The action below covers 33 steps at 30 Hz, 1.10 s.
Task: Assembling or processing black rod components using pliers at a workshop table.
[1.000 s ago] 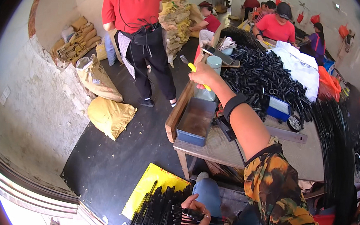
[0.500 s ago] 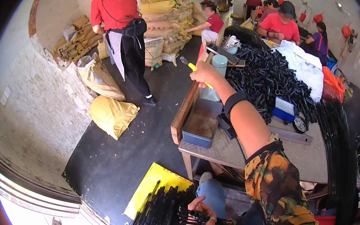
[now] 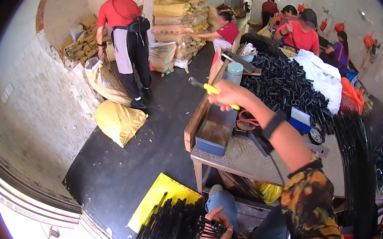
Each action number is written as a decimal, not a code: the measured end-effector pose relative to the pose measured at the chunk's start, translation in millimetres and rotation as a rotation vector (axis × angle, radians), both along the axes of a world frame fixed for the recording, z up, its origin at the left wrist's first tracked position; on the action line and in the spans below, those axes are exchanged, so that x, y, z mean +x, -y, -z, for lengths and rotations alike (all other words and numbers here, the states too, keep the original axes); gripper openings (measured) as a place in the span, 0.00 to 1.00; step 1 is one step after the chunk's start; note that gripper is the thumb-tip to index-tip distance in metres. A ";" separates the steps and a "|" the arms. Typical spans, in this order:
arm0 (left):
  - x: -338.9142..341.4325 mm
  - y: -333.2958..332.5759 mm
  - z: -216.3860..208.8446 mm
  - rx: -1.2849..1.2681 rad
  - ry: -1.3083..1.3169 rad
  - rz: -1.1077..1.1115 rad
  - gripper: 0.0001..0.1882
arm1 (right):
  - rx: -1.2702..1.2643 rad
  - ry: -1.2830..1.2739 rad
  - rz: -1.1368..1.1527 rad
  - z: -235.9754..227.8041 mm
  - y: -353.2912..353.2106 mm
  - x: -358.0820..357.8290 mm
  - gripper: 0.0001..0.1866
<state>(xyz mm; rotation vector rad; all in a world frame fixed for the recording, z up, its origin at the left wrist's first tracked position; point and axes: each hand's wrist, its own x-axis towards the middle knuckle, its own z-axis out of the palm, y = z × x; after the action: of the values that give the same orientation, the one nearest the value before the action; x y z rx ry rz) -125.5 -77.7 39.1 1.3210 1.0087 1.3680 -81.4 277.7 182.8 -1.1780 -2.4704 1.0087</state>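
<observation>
My right hand (image 3: 229, 95) is closed round a yellow-handled tool (image 3: 212, 89) with a rounded metal head. It is held above the blue-grey tray (image 3: 210, 147) at the table's left end; fingers hide part of the handle. Low in front of me, my left hand (image 3: 214, 238) grips a bunch of thin black rods (image 3: 207, 227) with rounded ends. Just left of that hand, many longer black rods (image 3: 166, 224) lie on a yellow sheet (image 3: 145, 203) on the floor. Red-handled scissors (image 3: 247, 121) lie on the table beside the tray.
A heap of black parts (image 3: 275, 81) covers much of the table (image 3: 261, 166), with a blue box (image 3: 299, 121) at its near edge. A green-lidded jar (image 3: 235, 70) stands behind the tray. A person (image 3: 122, 19) bends over sacks (image 3: 106, 82) at left; others sit beyond the table.
My right hand has moved nearer and slightly right with the tool, uncovering the scissors. My left hand still grips the rods. The person at left has reached down to a sack.
</observation>
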 end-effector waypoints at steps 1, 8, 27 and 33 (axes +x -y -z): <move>-1.5 1.5 0.4 -0.007 0.005 -0.010 0.35 | -0.092 -0.053 -0.086 3.4 17.3 9.1 0.12; -3.6 -3.9 3.4 0.015 0.001 0.006 0.34 | -0.421 -0.091 -0.232 25.3 158.0 129.8 0.16; 58.5 -11.9 -22.2 0.123 -0.175 0.137 0.34 | -0.293 -0.671 0.182 199.1 320.2 175.3 0.07; 69.4 -15.0 -30.7 0.013 -0.202 0.148 0.33 | -0.322 -0.474 0.253 194.1 328.9 217.1 0.08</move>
<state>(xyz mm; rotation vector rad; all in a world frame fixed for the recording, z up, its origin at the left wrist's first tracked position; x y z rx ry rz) -56.1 -62.7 69.8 1.5357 1.0150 1.1493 135.7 -51.3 -11.3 -1.1359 -1.7952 1.4460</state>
